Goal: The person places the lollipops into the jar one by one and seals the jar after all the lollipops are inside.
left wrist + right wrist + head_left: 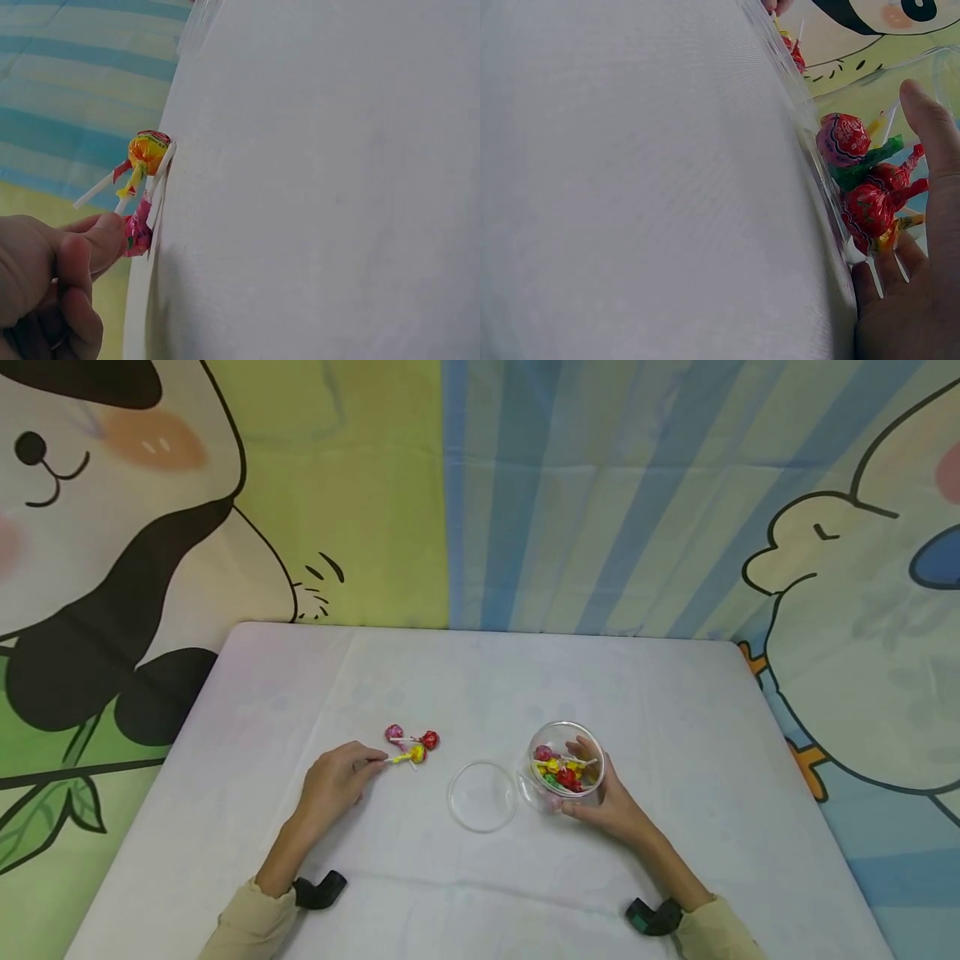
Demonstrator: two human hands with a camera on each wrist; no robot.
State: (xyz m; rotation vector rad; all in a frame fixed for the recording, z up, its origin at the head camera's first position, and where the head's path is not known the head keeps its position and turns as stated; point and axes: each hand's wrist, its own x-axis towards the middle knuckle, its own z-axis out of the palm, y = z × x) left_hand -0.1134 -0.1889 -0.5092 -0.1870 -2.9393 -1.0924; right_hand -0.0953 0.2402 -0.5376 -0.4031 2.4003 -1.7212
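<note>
My left hand (341, 781) pinches the white stick of a yellow lollipop (417, 753) between thumb and fingertips. Close behind it on the table lie a red lollipop (430, 740) and a pink lollipop (393, 732), their sticks crossing. In the left wrist view the yellow-orange wrapped head (148, 152) shows beyond the fingertips, with a pink wrapper (138, 234) beside them. My right hand (611, 806) grips a clear round jar (534, 793) from its right side, thumb in front. Inside are several red, yellow, green and pink lollipops (868, 210).
A clear round lid (482, 832) lies flat on the white-covered table (465, 910), between the hands and just left of the jar. Black wrist cameras (320, 890) sit at both sleeves. A cartoon-printed cloth (570, 493) hangs behind the table's far edge.
</note>
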